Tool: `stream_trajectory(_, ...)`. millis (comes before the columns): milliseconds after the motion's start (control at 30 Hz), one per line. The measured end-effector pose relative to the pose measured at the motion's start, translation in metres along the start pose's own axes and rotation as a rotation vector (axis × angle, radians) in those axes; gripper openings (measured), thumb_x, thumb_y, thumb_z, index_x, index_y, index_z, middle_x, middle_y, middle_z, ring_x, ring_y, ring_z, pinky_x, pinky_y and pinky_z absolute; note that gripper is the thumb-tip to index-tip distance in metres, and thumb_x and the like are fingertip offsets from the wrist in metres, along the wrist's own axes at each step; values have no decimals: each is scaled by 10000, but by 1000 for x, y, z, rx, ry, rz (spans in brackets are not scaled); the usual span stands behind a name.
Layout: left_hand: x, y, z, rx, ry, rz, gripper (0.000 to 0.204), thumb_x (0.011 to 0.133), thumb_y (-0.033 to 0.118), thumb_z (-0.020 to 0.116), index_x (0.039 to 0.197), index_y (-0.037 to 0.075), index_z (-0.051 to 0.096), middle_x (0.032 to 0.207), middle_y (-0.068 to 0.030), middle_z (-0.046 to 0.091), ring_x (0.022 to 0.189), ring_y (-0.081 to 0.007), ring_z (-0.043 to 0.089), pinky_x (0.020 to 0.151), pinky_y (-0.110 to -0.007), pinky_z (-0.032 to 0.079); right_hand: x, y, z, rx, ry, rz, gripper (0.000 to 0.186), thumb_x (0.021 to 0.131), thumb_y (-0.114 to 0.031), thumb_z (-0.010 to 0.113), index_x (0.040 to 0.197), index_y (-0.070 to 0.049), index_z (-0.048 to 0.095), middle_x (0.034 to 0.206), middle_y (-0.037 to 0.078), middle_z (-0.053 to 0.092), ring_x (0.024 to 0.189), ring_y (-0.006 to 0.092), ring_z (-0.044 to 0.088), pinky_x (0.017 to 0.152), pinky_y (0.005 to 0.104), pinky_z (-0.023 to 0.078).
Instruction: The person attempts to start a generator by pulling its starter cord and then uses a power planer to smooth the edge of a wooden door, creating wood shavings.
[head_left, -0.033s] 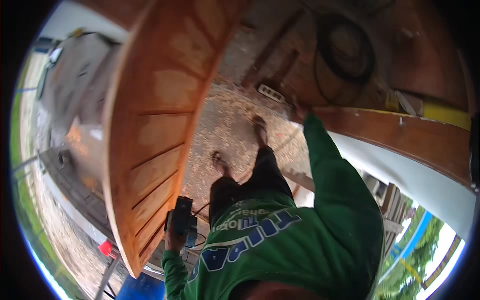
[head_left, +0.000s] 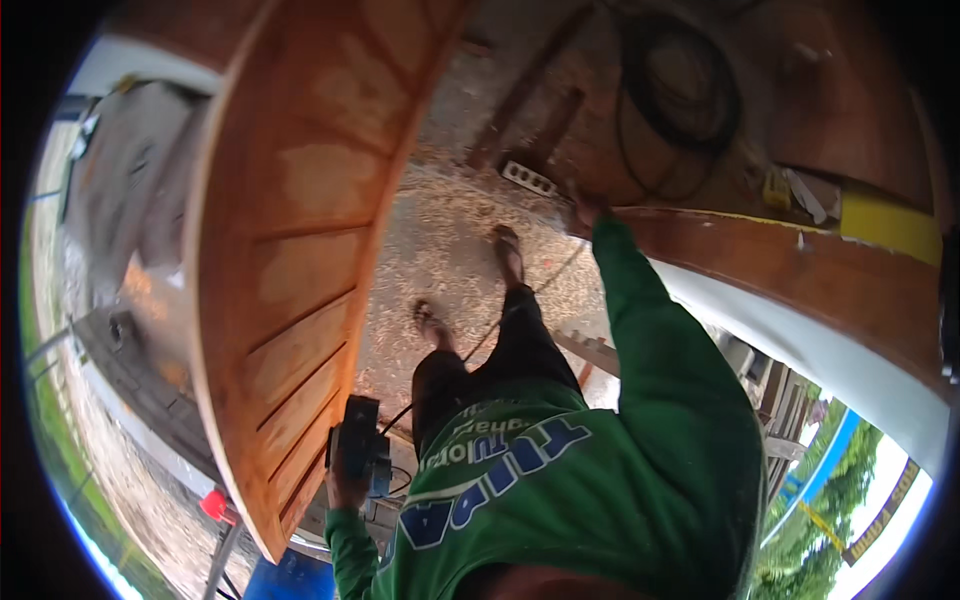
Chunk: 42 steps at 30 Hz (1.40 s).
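At the far left, a strip of grass (head_left: 45, 440) curves along the rim, with pale ground (head_left: 110, 490) beside it; a rumpled grey cover (head_left: 130, 190) lies further up, and a small red object (head_left: 215, 505) shows lower down; next comes a large orange-brown wooden door (head_left: 300, 265), its lower half cut by slanting grooves, with something blue (head_left: 290, 575) below its bottom corner. At the door's right edge, near that lower end, is a dark power tool (head_left: 358, 437); the left hand (head_left: 347, 488) is closed around it from below, and a black cord (head_left: 396, 418) runs off to the right.

In the middle are the green sweatshirt (head_left: 560, 480), dark trousers (head_left: 520, 345) and two sandalled feet, on a floor (head_left: 450, 235) strewn with wood shavings; above the feet lies a pale power strip (head_left: 528, 178). The right hand (head_left: 588, 207) is stretched out just beside the strip's right end, by the near end of a long brown board (head_left: 760, 245); it is small and blurred, so I cannot tell how far its fingers are open or whether they hold anything; beyond it lies a coil of black cable (head_left: 680, 90); further right sits a yellow piece (head_left: 890, 225) along the board, with green leaves (head_left: 870, 490) low at the far right.
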<state>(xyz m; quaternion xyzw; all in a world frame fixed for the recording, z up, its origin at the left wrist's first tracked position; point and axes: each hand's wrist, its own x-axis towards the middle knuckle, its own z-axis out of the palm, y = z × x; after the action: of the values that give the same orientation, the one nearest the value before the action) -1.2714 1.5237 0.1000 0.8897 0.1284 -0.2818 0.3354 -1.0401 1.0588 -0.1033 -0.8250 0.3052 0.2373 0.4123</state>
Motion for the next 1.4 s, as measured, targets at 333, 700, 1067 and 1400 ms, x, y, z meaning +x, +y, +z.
stream_trajectory(333, 67, 28, 70, 121, -25, -176, 384, 564, 30, 534, 935, 12, 436, 708, -156, 554, 642, -289, 561, 564, -342, 430, 184, 159, 94, -130, 331, 34, 439, 787, -406, 342, 951, -31, 500, 647, 131, 544, 604, 223, 531, 499, 371, 411)
stream_trajectory(700, 121, 70, 98, 230, -60, -321, 417, 549, 11, 520, 957, 35, 439, 722, -144, 551, 674, -271, 565, 579, -328, 429, 217, 137, 119, -738, -233, 147, 437, 787, -376, 326, 914, -9, 526, 916, 172, 528, 856, 284, 518, 719, 371, 413)
stream_trajectory(1067, 137, 77, 96, 186, -24, -396, 439, 516, 14, 559, 943, 34, 460, 733, -114, 557, 673, -230, 568, 591, -313, 433, 258, 149, 127, -802, -203, 201, 258, 691, -246, 441, 839, -89, 582, 882, 124, 557, 824, 250, 540, 690, 359, 437)
stream_trajectory(1400, 119, 70, 104, 133, 79, -431, 459, 520, 74, 601, 954, 26, 460, 765, -107, 561, 698, -212, 564, 634, -307, 432, 262, 125, 143, -701, -122, 169, 378, 687, -310, 444, 914, -19, 529, 950, 175, 516, 893, 267, 503, 752, 342, 406)
